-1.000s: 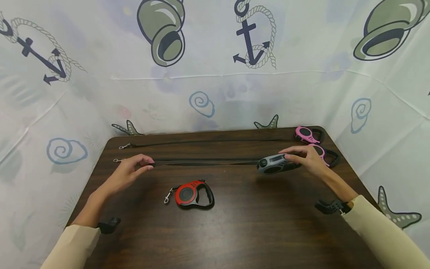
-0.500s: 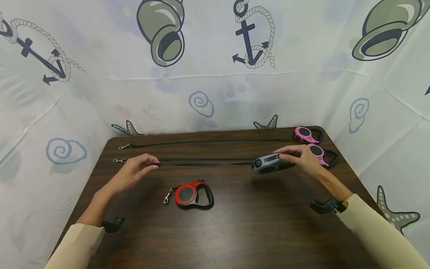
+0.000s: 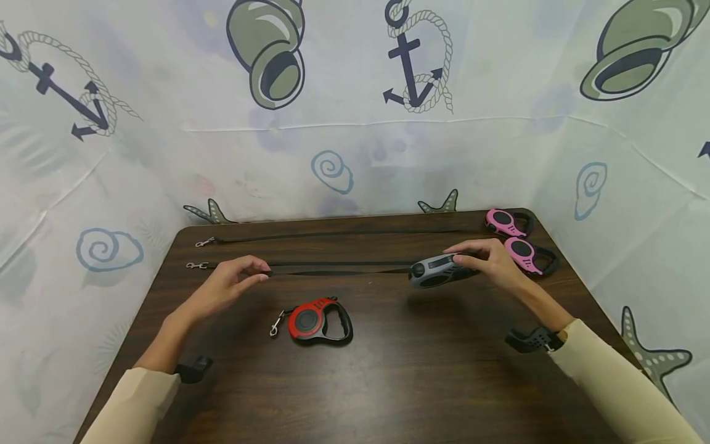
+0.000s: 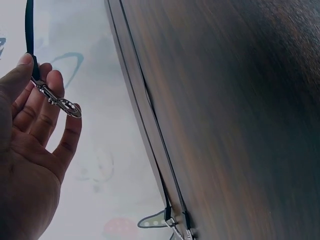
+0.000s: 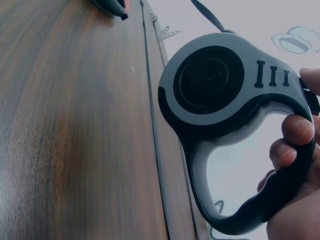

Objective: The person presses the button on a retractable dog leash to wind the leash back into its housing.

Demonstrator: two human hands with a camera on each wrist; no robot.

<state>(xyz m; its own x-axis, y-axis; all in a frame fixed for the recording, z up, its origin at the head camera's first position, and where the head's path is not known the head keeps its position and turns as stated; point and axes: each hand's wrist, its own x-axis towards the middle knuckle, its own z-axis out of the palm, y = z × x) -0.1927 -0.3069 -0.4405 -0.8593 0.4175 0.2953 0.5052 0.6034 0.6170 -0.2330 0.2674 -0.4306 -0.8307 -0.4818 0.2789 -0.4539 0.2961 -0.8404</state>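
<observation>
My right hand (image 3: 495, 264) grips the handle of a grey and black retractable dog leash (image 3: 438, 271), held over the table. In the right wrist view its fingers curl through the handle loop, and the thumb is at the top edge of the casing (image 5: 250, 82). A black strap (image 3: 341, 272) runs from the casing across to my left hand (image 3: 228, 285). Thumb and fingers there pinch the strap's end just above a metal snap hook (image 4: 60, 101), which lies across the fingers in the left wrist view.
A red and black retractable leash (image 3: 307, 320) with its clip lies mid-table, nearer me. At the back right lie two pink leashes (image 3: 501, 219), their straps stretched left to metal clips (image 3: 196, 266). A printed cloth (image 3: 355, 160) surrounds the dark wooden table (image 3: 388, 394).
My hands have come closer together: the left has moved right with the strap end, the right has moved left with the grey leash. The strap span between them is shorter.
</observation>
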